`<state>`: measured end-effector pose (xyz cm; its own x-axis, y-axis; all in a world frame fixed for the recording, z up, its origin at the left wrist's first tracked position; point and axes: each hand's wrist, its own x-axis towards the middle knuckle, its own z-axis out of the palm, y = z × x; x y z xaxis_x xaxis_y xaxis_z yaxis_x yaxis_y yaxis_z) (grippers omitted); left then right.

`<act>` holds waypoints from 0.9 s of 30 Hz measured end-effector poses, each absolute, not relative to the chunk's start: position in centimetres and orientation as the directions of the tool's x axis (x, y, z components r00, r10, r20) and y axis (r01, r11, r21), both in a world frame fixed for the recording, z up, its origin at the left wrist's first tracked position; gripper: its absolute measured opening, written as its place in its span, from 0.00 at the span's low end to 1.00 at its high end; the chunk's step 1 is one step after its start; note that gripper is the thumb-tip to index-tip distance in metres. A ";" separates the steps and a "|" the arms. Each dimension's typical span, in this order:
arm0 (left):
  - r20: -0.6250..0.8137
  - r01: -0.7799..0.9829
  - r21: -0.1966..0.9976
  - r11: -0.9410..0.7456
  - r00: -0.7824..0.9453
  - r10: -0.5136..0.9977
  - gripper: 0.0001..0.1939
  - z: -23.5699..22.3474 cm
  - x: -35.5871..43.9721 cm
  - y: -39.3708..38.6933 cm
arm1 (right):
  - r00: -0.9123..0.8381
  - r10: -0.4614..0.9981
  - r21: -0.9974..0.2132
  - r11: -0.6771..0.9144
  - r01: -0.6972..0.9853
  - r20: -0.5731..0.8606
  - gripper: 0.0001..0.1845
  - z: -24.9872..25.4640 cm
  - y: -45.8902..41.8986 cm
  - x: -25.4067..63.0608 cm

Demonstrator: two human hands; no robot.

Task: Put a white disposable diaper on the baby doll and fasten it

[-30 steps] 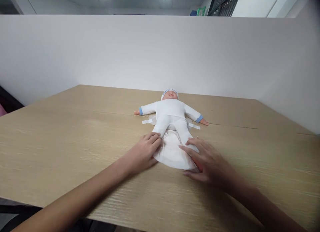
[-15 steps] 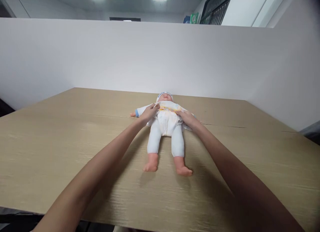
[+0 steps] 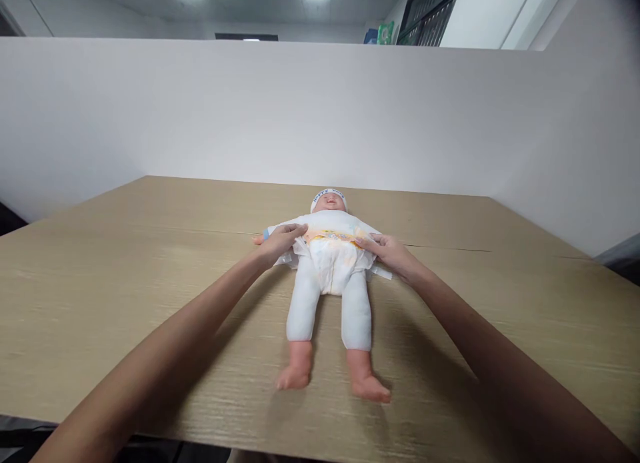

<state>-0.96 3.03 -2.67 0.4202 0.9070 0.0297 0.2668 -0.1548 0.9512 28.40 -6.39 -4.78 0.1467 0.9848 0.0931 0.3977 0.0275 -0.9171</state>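
A baby doll (image 3: 356,316) lies on its back on the table, feet toward me, in a white suit with blue cuffs and a lettered white cap. Around its hips and belly is a white diaper (image 3: 331,266) with an orange patterned waistband. My left hand (image 3: 286,240) pinches the diaper's front at the waist on the left side. On the other side, my right hand (image 3: 389,250) has its fingers closed on the waistband edge. Loose back flaps of the diaper stick out beneath both hands, with a pale tab showing below the right one.
The wood-grain table (image 3: 165,270) has a thin seam running across it behind the hands. A white partition (image 3: 300,110) stands along the back, and another wall closes the right side. The table's front edge is close to me.
The doll has slid toward me, its feet now lower in view. Both hands came along, holding the diaper at the waist and slightly farther apart.
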 end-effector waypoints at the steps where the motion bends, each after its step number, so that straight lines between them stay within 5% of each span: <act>1: 0.064 0.294 0.938 -0.182 0.369 0.927 0.26 -2.3 -1.1 3.0 | 0.149 0.984 -0.910 0.026 0.413 0.096 0.32 -4.8 -6.8 28.9; 6: 0.311 0.403 0.826 -0.395 0.260 0.914 0.15 0.3 -0.5 1.3 | 0.244 0.950 -0.781 -0.001 0.624 0.194 0.24 -6.1 -10.5 31.3; 9: 0.506 0.450 0.593 -0.667 0.436 0.744 0.13 1.5 1.5 -0.7 | 0.241 0.912 -0.548 -0.022 0.836 0.331 0.21 -7.8 -12.4 32.2; 12: 0.510 0.442 0.362 -0.821 0.642 0.572 0.15 1.7 4.1 -2.1 | 0.211 0.912 -0.432 -0.041 0.901 0.352 0.22 -9.3 -13.0 32.8; 19: 0.410 0.536 0.175 -0.826 0.723 0.557 0.24 -0.2 6.9 -2.3 | 0.256 0.927 -0.444 -0.114 0.889 0.275 0.26 -10.3 -12.6 33.1; 27: 0.393 0.568 0.121 -0.814 0.726 0.564 0.33 -0.6 7.1 -2.2 | 0.318 0.923 -0.507 -0.170 0.845 0.219 0.26 -10.0 -12.7 33.0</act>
<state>7.08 -2.21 -0.58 0.7262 0.5644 0.3926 0.5675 -0.8144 0.1210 33.00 -12.67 -9.97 0.3176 0.9226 0.2191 0.8447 -0.1703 -0.5074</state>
